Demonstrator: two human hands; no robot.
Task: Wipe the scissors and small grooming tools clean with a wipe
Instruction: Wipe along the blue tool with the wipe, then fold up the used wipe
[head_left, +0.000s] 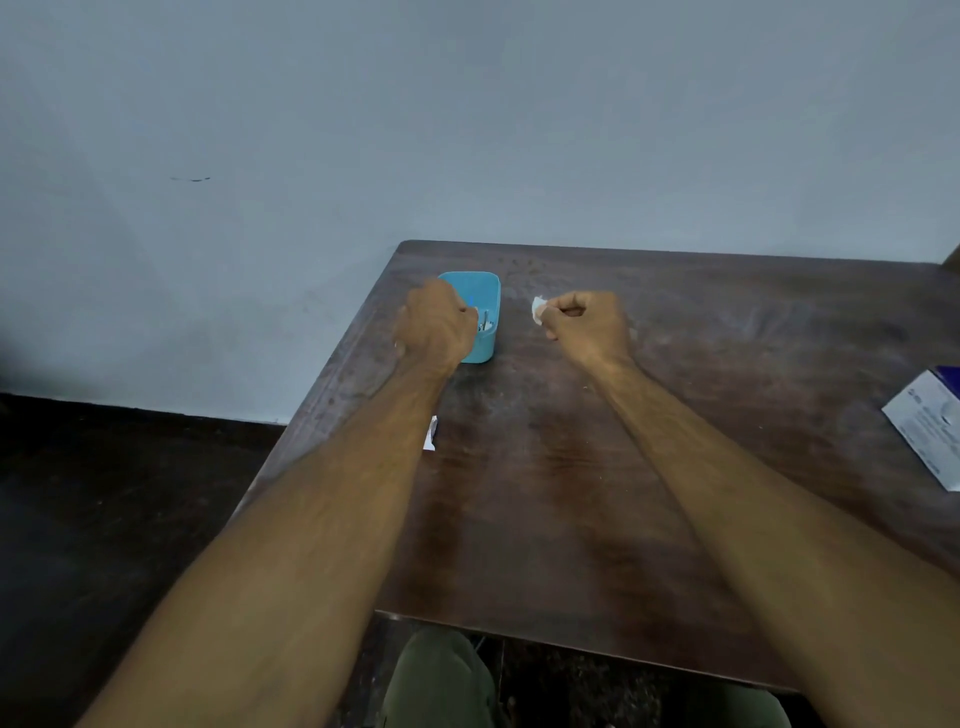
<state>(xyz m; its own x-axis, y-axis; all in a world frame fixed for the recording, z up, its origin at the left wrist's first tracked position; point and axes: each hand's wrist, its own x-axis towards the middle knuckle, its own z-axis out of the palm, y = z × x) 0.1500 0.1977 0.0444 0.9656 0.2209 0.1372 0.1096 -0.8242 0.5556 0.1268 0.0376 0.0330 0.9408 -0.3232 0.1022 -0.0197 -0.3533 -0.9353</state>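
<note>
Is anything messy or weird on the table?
A little. A torn white wrapper lies loose by the table's left edge, partly hidden under the left forearm. A white and purple box sits askew at the right edge, cut off by the picture. Nothing looks spilled or broken.

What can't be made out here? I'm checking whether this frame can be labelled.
Head view:
- Tools in the blue tub: too small, partly behind the left hand.
- Left fingertips: hidden by the hand.
- Box: cut by the right edge, print blurred.
- Wipe: mostly inside the right hand.
</note>
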